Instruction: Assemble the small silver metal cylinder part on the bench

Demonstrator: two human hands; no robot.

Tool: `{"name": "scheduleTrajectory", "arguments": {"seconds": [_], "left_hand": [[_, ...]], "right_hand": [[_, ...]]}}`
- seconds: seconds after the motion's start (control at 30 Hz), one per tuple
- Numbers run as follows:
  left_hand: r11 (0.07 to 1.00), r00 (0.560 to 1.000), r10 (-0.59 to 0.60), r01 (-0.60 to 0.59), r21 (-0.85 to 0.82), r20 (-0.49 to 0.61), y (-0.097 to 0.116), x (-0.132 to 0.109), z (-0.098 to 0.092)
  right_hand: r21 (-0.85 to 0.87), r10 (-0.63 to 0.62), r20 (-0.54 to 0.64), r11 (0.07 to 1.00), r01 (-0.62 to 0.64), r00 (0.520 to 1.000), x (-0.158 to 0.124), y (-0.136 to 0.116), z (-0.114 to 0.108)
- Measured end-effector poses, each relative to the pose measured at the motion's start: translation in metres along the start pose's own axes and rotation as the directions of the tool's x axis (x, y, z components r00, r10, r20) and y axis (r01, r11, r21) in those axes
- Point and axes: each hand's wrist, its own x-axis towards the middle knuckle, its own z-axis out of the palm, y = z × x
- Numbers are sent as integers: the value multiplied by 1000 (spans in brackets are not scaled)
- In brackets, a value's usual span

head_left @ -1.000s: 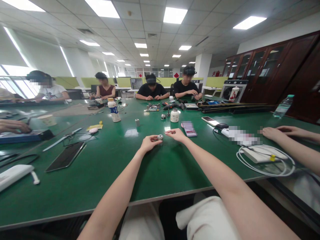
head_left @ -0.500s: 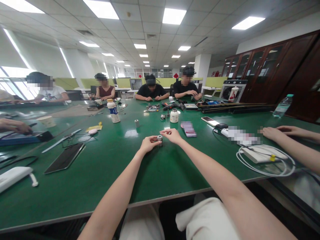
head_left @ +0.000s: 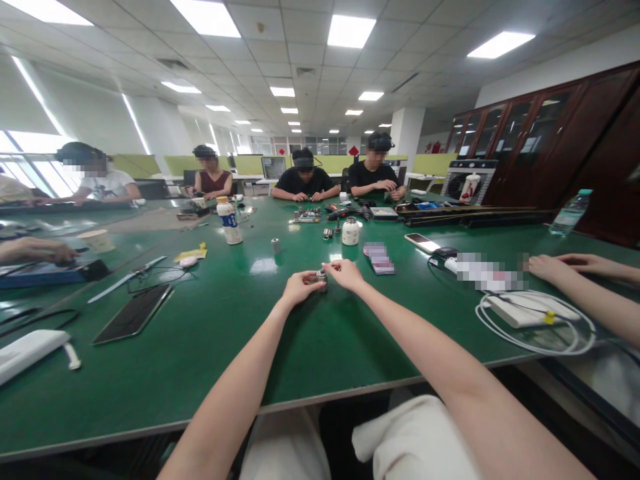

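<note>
A small silvery metal cylinder (head_left: pixel 323 281) stands upright on the green table in front of me. Its left side is gripped between the thumb and fingers of my left hand (head_left: pixel 300 287). My right hand (head_left: pixel 346 274) has its thumb and fingers pinched together at the cylinder's top right edge; whatever may be between those fingertips is too small to make out. A similar metal cylinder (head_left: pixel 276 245) stands farther off on the left, touched by neither hand.
Beyond my hands stand a white jar (head_left: pixel 351 232) and a drink bottle (head_left: pixel 230 223). A pink-purple pack (head_left: pixel 379 259) and a phone (head_left: pixel 421 243) lie to the right, a dark tablet (head_left: pixel 134 313) to the left. Co-workers' hands rest at both sides of the table (head_left: pixel 240 360).
My right hand's fingertips have come down and slightly left onto the top of the cylinder. The left hand keeps its grip. The whole view has shifted slightly.
</note>
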Motion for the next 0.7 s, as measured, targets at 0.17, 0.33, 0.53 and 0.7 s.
{"name": "scheduleTrajectory", "arguments": {"seconds": [0.17,0.33,0.53,0.7], "left_hand": [[1000,1000,3,-3,16,-10,-2,2,1],[1000,1000,19,-19,9,-7,-4,1,0],[999,1000,27,-27,19,-12,-2,-1,1],[999,999,18,-17,36,-28,-1,-2,4]], "right_hand": [[4,58,-56,998,-58,997,-2,-2,-3],[3,22,1,1000,-22,1000,-4,-3,-2],[6,17,29,1000,-18,999,-4,-6,1],[-5,47,-5,999,-48,999,-7,-12,2]]}}
